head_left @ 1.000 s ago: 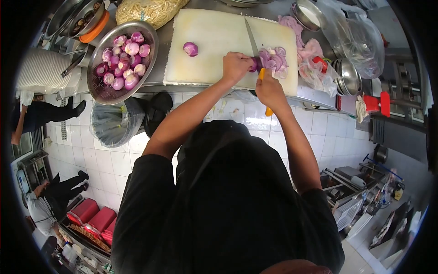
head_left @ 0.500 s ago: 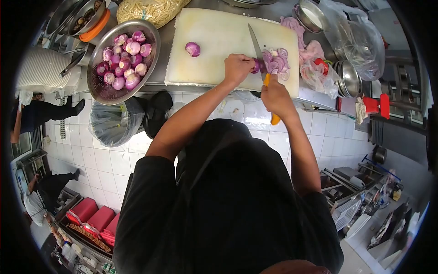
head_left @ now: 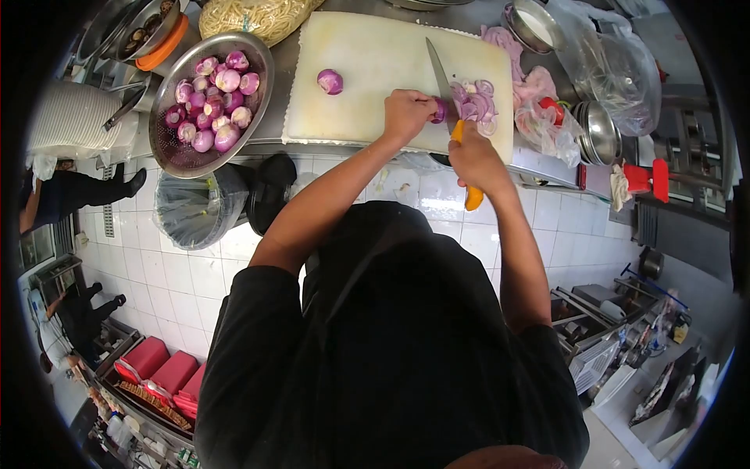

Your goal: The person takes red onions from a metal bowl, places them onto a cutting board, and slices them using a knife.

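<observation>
My left hand [head_left: 409,115] is closed on a red onion [head_left: 440,110], pressing it against the white cutting board [head_left: 367,55]. In my right hand [head_left: 478,159] is a knife [head_left: 438,69] with an orange handle, fingers wrapped round the grip. Its blade stands right beside the cut side of the onion, tip pointing away from me. Sliced onion rings [head_left: 475,103] lie in a loose pile to the right of the blade. A whole peeled onion [head_left: 330,81] rests alone on the left part of the board.
A perforated metal colander [head_left: 162,148] full of peeled onions stands left of the board, above a lined bin [head_left: 195,211]. Behind it lies a bag of noodles [head_left: 254,19]. Plastic bags [head_left: 609,70], a pink cloth [head_left: 537,84] and metal bowls [head_left: 600,133] are at the right. Other people stand far left.
The knife and my right hand have shifted very slightly right and toward me. My left hand stays on the onion. A person at the far left has moved their legs.
</observation>
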`<action>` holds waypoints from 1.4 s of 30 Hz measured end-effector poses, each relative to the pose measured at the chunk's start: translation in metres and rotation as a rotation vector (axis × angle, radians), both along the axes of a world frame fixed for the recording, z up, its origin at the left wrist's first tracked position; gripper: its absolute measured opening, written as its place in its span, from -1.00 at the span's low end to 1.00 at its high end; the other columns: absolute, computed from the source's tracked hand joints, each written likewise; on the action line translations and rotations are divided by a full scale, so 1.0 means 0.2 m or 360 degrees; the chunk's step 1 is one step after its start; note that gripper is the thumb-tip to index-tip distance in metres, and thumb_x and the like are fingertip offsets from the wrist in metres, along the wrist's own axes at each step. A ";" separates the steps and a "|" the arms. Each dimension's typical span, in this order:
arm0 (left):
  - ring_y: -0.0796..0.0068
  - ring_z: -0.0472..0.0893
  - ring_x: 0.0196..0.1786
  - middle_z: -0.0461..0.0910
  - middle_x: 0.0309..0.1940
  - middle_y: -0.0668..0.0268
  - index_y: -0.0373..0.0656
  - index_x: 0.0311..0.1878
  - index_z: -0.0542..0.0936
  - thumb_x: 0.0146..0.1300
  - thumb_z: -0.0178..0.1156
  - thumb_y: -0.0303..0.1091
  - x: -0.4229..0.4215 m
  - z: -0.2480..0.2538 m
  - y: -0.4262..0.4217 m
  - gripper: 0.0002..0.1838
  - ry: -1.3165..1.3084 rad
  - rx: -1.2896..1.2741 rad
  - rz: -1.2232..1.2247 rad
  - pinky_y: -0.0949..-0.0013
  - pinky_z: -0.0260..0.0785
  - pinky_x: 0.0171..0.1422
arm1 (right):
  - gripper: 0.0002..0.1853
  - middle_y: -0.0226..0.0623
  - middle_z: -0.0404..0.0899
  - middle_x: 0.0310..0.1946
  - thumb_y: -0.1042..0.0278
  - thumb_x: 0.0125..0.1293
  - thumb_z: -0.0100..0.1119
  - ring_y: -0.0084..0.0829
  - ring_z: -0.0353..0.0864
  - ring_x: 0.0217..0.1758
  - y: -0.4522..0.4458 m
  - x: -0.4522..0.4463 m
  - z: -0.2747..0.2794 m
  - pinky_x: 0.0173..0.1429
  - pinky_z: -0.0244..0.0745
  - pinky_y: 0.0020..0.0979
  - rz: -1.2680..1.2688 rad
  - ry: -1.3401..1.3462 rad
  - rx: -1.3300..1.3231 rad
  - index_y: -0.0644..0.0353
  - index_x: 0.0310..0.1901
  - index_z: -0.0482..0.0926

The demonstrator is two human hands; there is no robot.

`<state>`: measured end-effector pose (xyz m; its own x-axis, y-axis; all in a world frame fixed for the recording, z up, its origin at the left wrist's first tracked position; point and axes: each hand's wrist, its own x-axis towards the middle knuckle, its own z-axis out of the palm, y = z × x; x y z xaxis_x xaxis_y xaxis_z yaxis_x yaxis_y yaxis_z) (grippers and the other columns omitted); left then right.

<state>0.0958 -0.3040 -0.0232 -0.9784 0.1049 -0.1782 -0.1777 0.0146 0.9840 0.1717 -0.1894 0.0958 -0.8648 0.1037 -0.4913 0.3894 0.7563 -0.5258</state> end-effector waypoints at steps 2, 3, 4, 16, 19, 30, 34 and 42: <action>0.50 0.72 -0.39 0.72 -0.44 0.12 -0.51 -0.32 0.68 0.12 0.29 -0.46 0.00 0.00 0.00 -0.78 -0.0001 0.0074 0.0011 0.49 0.58 -0.25 | -0.65 0.13 0.61 -0.43 0.35 0.36 -0.07 -0.15 0.64 -0.62 0.01 0.00 -0.12 -0.47 0.55 -0.20 0.0006 0.0117 0.0029 0.45 0.06 0.26; 0.49 0.72 -0.39 0.72 -0.44 0.12 -0.51 -0.31 0.68 0.12 0.29 -0.46 0.00 -0.01 0.00 -0.78 -0.0003 0.0111 0.0017 0.49 0.58 -0.25 | -0.64 0.13 0.61 -0.45 0.36 0.35 -0.07 -0.12 0.65 -0.59 0.03 -0.02 -0.21 -0.42 0.57 -0.18 0.0023 0.0186 0.0068 0.45 0.07 0.27; 0.49 0.72 -0.39 0.72 -0.43 0.12 -0.51 -0.31 0.68 0.12 0.29 -0.46 -0.01 -0.04 0.00 -0.78 0.0019 0.0104 0.0018 0.49 0.59 -0.25 | -0.63 0.13 0.62 -0.46 0.36 0.34 -0.07 -0.09 0.66 -0.57 0.04 -0.05 -0.27 -0.38 0.58 -0.15 0.0037 0.0255 0.0108 0.46 0.08 0.28; 0.50 0.71 -0.40 0.72 -0.45 0.16 -0.49 -0.31 0.68 0.11 0.29 -0.44 0.00 0.02 -0.01 -0.78 -0.0031 0.0065 -0.0029 0.49 0.57 -0.25 | -0.65 0.04 0.58 -0.44 0.33 0.36 -0.06 -0.21 0.61 -0.65 0.04 -0.06 0.06 -0.57 0.49 -0.24 0.0035 -0.0060 0.0040 0.40 0.07 0.28; 0.53 0.70 -0.41 0.72 -0.45 0.17 -0.48 -0.31 0.68 0.10 0.30 -0.43 -0.01 0.02 -0.01 -0.77 -0.0036 0.0044 -0.0025 0.50 0.56 -0.24 | -0.65 0.05 0.58 -0.42 0.34 0.35 -0.09 -0.20 0.61 -0.65 0.01 -0.03 0.08 -0.55 0.50 -0.22 -0.0009 -0.0086 0.0020 0.41 0.07 0.28; 0.55 0.66 -0.53 0.69 -0.58 0.17 -0.42 -0.38 0.71 0.02 0.30 -0.44 0.00 -0.01 0.00 -0.81 0.0051 0.0103 0.0076 0.51 0.52 -0.37 | -0.65 0.26 0.61 -0.37 0.39 0.30 -0.05 -0.03 0.67 -0.56 0.06 -0.13 -0.38 -0.38 0.59 -0.12 0.0093 0.0353 0.0142 0.47 0.03 0.28; 0.57 0.66 -0.53 0.69 -0.57 0.17 -0.42 -0.37 0.71 0.02 0.30 -0.44 -0.01 -0.05 0.02 -0.81 -0.0002 0.0207 0.0077 0.52 0.52 -0.38 | -0.63 0.20 0.59 -0.36 0.37 0.30 -0.07 -0.10 0.65 -0.60 0.09 -0.16 -0.16 -0.45 0.56 -0.15 0.0054 0.0100 0.0032 0.48 0.04 0.28; 0.59 0.65 -0.53 0.70 -0.57 0.18 -0.43 -0.35 0.71 0.01 0.30 -0.42 -0.02 -0.07 0.02 -0.78 0.0009 0.0216 0.0084 0.53 0.51 -0.37 | -0.59 0.01 0.57 -0.40 0.37 0.32 -0.11 -0.24 0.59 -0.66 0.01 -0.02 0.08 -0.53 0.52 -0.24 0.0010 -0.0146 0.0037 0.46 0.13 0.25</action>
<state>0.0920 -0.2993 -0.0370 -0.9841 0.0761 -0.1605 -0.1692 -0.1281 0.9772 0.1673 -0.1881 0.1127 -0.8168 0.1106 -0.5662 0.4305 0.7702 -0.4705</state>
